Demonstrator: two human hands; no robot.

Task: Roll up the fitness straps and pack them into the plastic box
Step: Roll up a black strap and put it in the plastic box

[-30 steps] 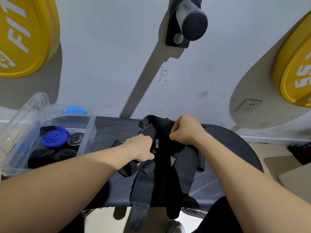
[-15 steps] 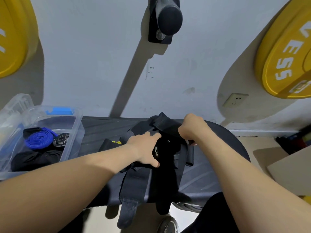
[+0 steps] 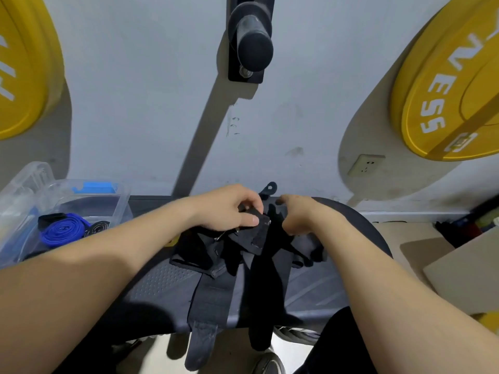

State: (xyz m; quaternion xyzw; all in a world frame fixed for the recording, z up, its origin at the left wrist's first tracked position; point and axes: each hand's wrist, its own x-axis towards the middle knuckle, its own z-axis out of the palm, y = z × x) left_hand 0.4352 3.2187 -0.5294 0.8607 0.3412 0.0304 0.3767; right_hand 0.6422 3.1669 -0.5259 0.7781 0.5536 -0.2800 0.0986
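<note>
Hands repositioned since earlier frame: left hand (image 3: 229,209) pinches end of black strap (image 3: 259,238) on bench (image 3: 167,279); right hand (image 3: 299,217) curled among folds, hold indeterminate. Step — starting roll. Next — wind tight, then plastic box (image 3: 120,201).

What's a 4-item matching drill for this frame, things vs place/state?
Things:
1. rolled blue fabric strap
2. yellow round weight plate lettered ESS
3. grey-tipped black webbing strap
4. left hand

Place/state:
A. hangs over the grey bench pad's front edge
B. pinches a black strap tab
C. inside the clear plastic box
D. on the white wall

Pairs: 1-C, 2-D, 3-A, 4-B
</note>
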